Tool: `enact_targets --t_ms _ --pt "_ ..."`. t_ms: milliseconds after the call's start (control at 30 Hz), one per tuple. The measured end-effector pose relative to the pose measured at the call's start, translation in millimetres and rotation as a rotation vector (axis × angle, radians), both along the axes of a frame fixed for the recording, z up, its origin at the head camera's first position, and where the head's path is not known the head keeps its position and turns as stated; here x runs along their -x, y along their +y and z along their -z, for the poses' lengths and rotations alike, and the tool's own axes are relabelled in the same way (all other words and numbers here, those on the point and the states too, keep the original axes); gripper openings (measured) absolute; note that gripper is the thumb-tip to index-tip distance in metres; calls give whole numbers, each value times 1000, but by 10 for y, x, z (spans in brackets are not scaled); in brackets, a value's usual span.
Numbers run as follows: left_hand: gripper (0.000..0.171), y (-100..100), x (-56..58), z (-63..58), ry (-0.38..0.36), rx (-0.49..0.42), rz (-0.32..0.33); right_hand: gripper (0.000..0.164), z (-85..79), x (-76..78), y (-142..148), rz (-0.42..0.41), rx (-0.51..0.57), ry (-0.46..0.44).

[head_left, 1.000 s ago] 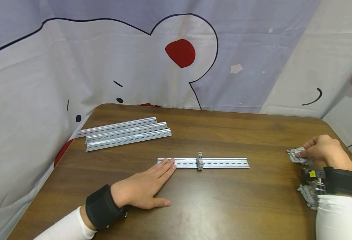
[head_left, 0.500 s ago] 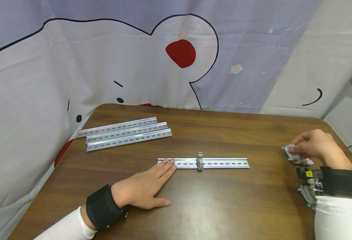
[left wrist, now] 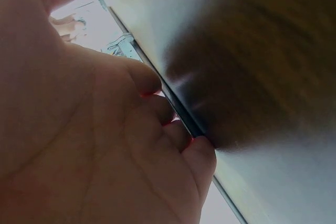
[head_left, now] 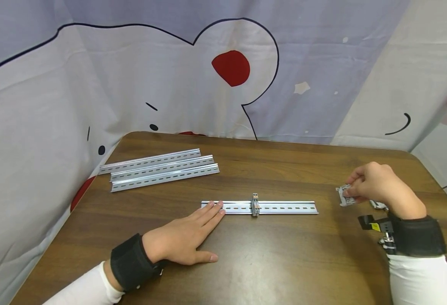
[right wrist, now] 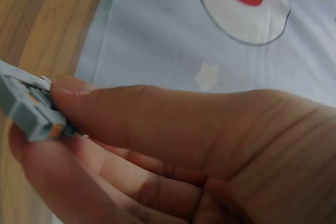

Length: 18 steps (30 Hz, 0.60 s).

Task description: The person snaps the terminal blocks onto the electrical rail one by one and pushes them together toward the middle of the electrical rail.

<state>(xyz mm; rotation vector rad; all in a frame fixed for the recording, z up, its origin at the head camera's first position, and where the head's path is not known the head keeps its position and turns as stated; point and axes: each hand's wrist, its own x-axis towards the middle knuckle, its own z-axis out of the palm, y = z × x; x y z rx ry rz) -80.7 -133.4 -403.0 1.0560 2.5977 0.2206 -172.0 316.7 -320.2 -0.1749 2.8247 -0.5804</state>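
A slotted metal rail lies across the middle of the wooden table, with one grey terminal block clipped onto it near its centre. My left hand lies flat on the table, its straight fingertips pressing on the rail's left end. My right hand is lifted over the table's right side and pinches another grey terminal block between thumb and fingers; the same grey block with its orange tab shows in the right wrist view.
Three more slotted rails lie side by side at the back left of the table. A few loose grey blocks rest on the table behind my right wrist. A printed cloth backdrop closes in the table's far and left sides.
My right hand picked a terminal block out of the pile at the right edge, lifted it and carried it left toward the rail. The left hand has not moved.
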Motion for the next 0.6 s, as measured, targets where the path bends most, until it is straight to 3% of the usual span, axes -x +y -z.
enact_targets --t_ms 400,600 --pt "96 -12 11 21 16 3 13 26 70 -53 -305 -93 96 -31" --pt "96 -11 15 25 3 -2 11 23 168 -37 -438 -133 57 -68"
